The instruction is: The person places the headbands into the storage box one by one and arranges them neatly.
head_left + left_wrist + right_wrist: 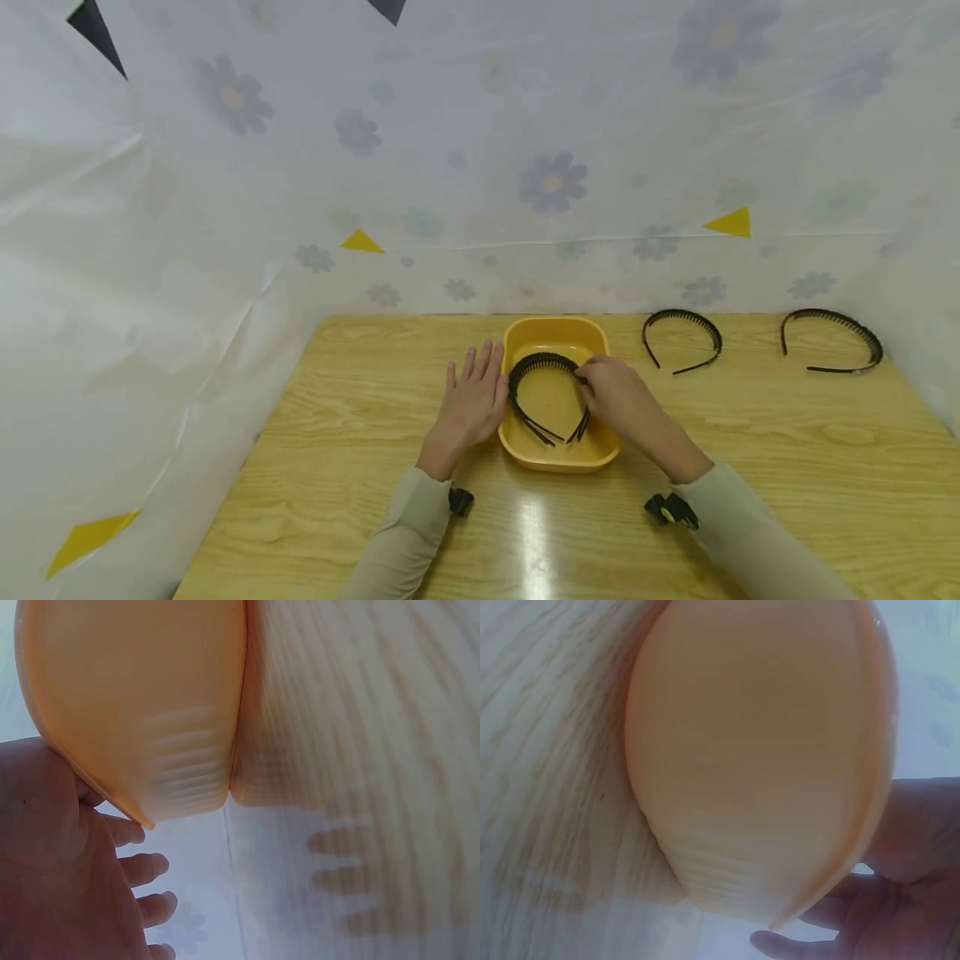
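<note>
A yellow plastic basin (pixel 555 460) stands on the table, and a few black toothed headbands (pixel 542 359) lie stacked inside it, their open ends toward me. My left hand (pixel 471 407) has its fingers straight and spread, with its thumb side against the basin's left rim; the left wrist view shows the fingers beside the basin wall (pixel 142 712). Over the right rim reaches my right hand (pixel 618 396), thumb and fingers pinching the upper right side of a headband in the stack. In the right wrist view the basin (pixel 757 750) hides the headbands and part of that hand.
Two more black headbands lie apart on the wood-grain table (pixel 337 467): a nearer one (pixel 682 314) right of the basin, and another (pixel 832 314) farther right, by the table's edge. Flower-patterned sheeting (pixel 465 183) hangs behind the table and along its left side.
</note>
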The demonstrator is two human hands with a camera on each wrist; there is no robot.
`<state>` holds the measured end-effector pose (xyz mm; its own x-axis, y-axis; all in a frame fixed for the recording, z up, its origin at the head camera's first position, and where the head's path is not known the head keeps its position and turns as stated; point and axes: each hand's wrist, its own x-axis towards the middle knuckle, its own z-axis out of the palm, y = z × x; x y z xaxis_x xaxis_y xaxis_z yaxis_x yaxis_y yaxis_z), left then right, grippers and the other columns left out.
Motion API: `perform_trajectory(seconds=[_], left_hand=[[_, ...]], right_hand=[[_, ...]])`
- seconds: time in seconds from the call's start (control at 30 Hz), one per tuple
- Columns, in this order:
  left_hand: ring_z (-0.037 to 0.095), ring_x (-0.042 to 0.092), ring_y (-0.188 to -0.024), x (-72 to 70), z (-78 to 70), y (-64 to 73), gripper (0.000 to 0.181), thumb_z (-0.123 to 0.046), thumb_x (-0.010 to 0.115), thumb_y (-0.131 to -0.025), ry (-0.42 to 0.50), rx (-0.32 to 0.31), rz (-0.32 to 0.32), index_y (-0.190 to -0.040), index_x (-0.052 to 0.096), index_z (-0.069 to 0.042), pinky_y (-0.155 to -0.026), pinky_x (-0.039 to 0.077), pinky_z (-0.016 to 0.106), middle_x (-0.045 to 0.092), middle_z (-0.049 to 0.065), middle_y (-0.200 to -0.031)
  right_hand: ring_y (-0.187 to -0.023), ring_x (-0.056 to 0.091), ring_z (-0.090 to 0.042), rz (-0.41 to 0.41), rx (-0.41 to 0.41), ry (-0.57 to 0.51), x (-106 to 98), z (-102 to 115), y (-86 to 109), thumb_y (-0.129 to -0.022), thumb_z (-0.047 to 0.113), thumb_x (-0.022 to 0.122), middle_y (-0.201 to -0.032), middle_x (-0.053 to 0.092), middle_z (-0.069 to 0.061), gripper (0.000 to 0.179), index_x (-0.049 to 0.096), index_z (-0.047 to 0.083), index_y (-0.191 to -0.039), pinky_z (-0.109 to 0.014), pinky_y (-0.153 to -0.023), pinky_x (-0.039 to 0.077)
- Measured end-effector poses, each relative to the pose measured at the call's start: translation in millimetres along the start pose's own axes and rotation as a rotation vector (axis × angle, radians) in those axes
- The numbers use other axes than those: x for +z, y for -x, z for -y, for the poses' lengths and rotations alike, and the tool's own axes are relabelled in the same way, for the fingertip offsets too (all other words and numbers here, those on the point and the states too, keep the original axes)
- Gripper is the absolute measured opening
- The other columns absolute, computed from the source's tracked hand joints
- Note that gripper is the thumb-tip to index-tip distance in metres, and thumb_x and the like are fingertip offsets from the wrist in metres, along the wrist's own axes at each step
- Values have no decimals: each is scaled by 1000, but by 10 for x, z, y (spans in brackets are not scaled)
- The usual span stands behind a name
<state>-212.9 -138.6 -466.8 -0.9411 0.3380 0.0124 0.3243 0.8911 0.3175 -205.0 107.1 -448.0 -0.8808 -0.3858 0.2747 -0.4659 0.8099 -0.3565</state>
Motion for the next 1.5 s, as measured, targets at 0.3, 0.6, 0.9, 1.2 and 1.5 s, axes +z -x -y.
perform_trajectory(seconds=[0.3, 0.6, 0.9, 1.2, 1.5], left_hand=[[33, 2, -158, 2, 1, 12, 59, -39, 17, -114, -1, 0, 5, -167, 3, -18, -122, 1, 62, 3, 4, -172], [32, 3, -157, -29, -21, 24, 59, -37, 18, -114, -12, -1, 1, -167, 6, -17, -122, 3, 62, 4, 4, -172], [31, 1, -158, 8, 7, 5, 58, -39, 16, -113, -17, 1, 0, -167, 2, -19, -122, 2, 62, 2, 3, -172], [31, 1, -157, -2, -5, 16, 59, -39, 16, -113, -8, 0, -3, -167, 5, -17, -123, 2, 61, 4, 4, -172], [31, 2, -157, -20, -9, 22, 59, -38, 18, -113, -18, 8, -11, -167, 9, -15, -122, 3, 62, 6, 5, -172]], right_hand=[[-82, 69, -32, -9, -17, -14, 56, -13, -11, -91, -4, 73, -96, 71, -19, 11, 79, -5, -100, -43, -69, 59], [-92, 69, -39, 11, -12, 0, 90, -14, -7, -92, -4, 73, -108, 68, -25, 11, 79, -8, -99, -46, -76, 60], [-89, 69, -37, -7, -31, 7, 88, -1, -5, -92, -2, 73, -110, 68, -27, 10, 80, -7, -98, -44, -72, 60], [-90, 70, -37, -24, -58, 23, 125, -5, -15, -90, -5, 73, -105, 70, -24, 8, 79, -7, -94, -46, -77, 60], [-98, 69, -40, -80, -51, 47, 178, -23, -16, -90, -2, 74, -109, 72, -24, 9, 80, -5, -96, -52, -83, 58]])
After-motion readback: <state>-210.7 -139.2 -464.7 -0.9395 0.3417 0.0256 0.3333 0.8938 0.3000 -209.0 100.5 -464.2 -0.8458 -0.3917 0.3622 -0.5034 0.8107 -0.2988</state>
